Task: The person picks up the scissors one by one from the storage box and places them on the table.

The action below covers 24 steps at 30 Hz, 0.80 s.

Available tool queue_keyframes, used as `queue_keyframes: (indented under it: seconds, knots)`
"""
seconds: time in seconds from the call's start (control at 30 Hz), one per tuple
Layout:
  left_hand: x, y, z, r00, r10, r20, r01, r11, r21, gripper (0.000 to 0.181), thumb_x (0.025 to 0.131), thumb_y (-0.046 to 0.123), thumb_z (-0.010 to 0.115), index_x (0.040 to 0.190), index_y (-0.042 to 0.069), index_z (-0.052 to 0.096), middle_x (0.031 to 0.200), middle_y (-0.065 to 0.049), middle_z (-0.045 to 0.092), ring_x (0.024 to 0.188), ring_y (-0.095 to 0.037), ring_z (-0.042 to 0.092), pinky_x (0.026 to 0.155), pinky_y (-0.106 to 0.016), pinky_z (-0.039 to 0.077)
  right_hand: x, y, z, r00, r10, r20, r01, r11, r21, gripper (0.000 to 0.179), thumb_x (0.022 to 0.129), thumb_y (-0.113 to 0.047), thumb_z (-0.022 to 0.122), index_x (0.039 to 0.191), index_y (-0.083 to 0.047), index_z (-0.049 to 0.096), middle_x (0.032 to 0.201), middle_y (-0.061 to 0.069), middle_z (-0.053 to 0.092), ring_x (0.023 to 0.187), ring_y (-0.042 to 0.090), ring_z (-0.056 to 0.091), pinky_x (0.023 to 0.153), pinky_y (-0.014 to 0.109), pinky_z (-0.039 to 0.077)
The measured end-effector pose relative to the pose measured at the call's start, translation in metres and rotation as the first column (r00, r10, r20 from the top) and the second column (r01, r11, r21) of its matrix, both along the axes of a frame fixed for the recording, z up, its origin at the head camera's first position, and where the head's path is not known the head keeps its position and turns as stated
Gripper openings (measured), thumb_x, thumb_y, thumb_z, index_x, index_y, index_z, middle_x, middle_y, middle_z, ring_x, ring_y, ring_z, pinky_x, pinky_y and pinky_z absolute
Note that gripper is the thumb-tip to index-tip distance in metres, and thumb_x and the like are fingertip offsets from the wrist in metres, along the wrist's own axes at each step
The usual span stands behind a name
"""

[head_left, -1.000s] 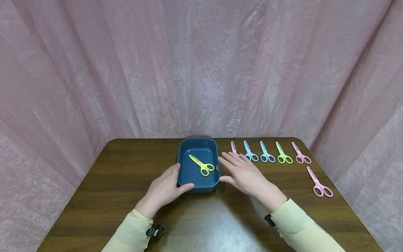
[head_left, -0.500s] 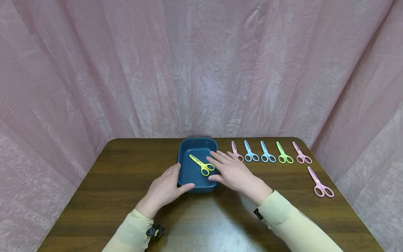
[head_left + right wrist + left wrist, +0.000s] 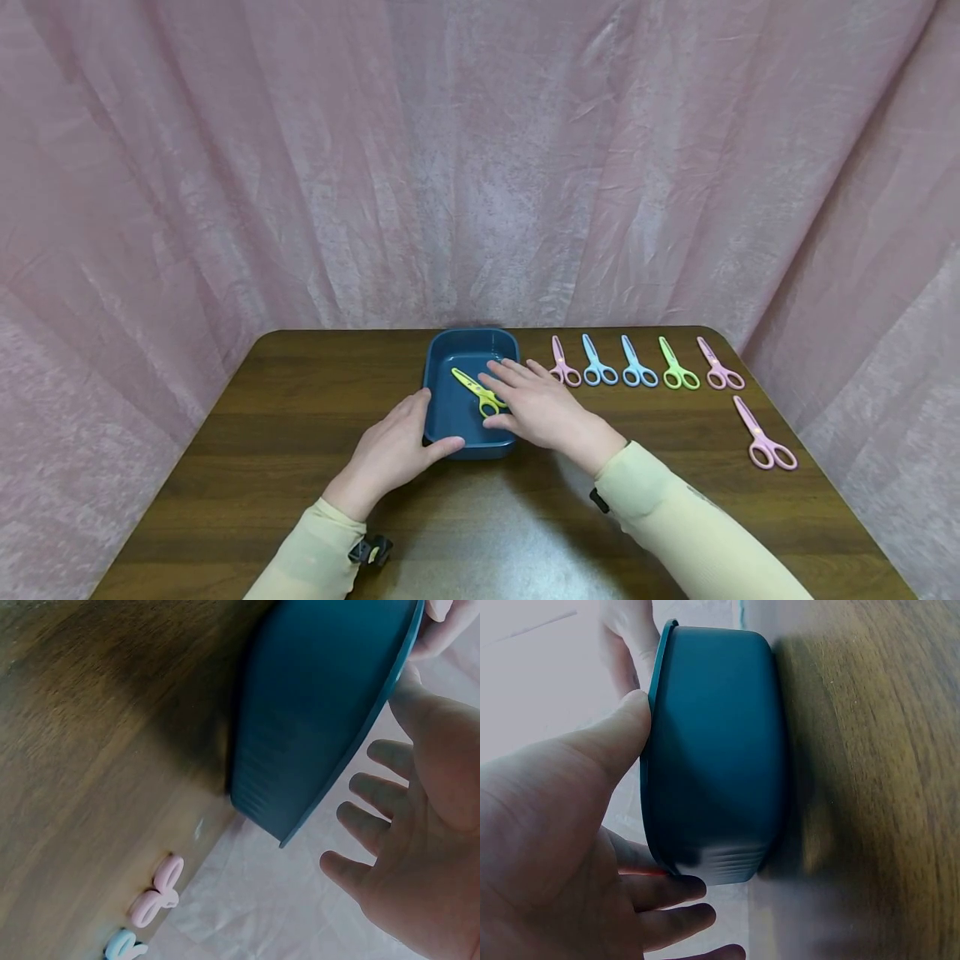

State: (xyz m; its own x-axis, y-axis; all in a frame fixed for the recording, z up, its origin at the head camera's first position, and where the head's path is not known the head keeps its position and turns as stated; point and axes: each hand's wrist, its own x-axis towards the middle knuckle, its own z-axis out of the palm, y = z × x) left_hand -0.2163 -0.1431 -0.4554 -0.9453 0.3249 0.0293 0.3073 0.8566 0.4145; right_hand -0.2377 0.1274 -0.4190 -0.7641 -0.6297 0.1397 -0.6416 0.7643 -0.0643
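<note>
A teal plastic bin (image 3: 474, 451) stands on the table, holding yellow scissors (image 3: 469, 383). My left hand (image 3: 390, 446) rests at its near left corner. In the left wrist view, the thumb of that left hand (image 3: 547, 817) touches the rim of the bin (image 3: 716, 742), and the fingers lie loosely by the side wall. My right hand (image 3: 538, 410) hovers over the bin's right part with fingers extended, partly covering the scissors' handles. Seen from the right wrist, the right hand (image 3: 439, 832) is above the bin's rim with its fingers spread and nothing in them.
To the right, a row at the table's back edge has pink scissors (image 3: 564, 372), two blue scissors (image 3: 597, 370), green scissors (image 3: 677, 372) and another pink pair (image 3: 719, 372). Nearer lie more pink scissors (image 3: 763, 446). A pink curtain (image 3: 480, 167) hangs behind the wooden table (image 3: 315, 392).
My right hand has moved left from the bin's right edge to over its inside, covering part of the yellow scissors' handles. The left hand and the bin have stayed almost still.
</note>
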Motion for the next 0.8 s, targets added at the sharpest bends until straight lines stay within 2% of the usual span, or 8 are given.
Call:
queue_keyframes:
  seconds: [0.27,0.47,0.8]
  knots:
    - [0.0,-0.001,-0.001,1.0,-0.002,0.001,0.002,1.0,0.004,0.11,0.097,0.074,0.071,0.168,-0.003,0.037,0.169,-0.024,0.046,0.154,-0.039,0.048,0.113,-0.062,0.051,-0.008,-0.011,-0.003,1.0,0.001,0.022,-0.002,1.0,0.029,0.073,0.105,-0.052,0.074,0.163,-0.01,0.056,0.168,0.016,0.05,0.159,0.039,0.042,0.128,0.064,0.032]
    - [0.0,0.0,-0.001,1.0,-0.004,0.0,0.004,1.0,0.01,0.107,0.098,0.069,0.074,0.168,-0.003,0.038,0.169,-0.024,0.046,0.154,-0.04,0.048,0.113,-0.063,0.051,-0.015,-0.019,-0.005,0.999,0.002,0.043,-0.006,0.997,0.081,0.073,0.106,-0.052,0.072,0.163,-0.01,0.055,0.169,0.016,0.049,0.158,0.039,0.043,0.128,0.063,0.032]
    - [0.001,-0.001,-0.002,1.0,-0.007,-0.007,0.007,1.0,0.008,0.108,0.098,0.072,0.072,0.168,-0.003,0.038,0.168,-0.024,0.047,0.154,-0.038,0.049,0.112,-0.062,0.052,-0.024,-0.028,-0.01,0.997,-0.024,0.073,0.014,0.991,0.136,0.07,0.106,-0.051,0.072,0.162,-0.01,0.057,0.168,0.017,0.051,0.157,0.038,0.044,0.128,0.063,0.032]
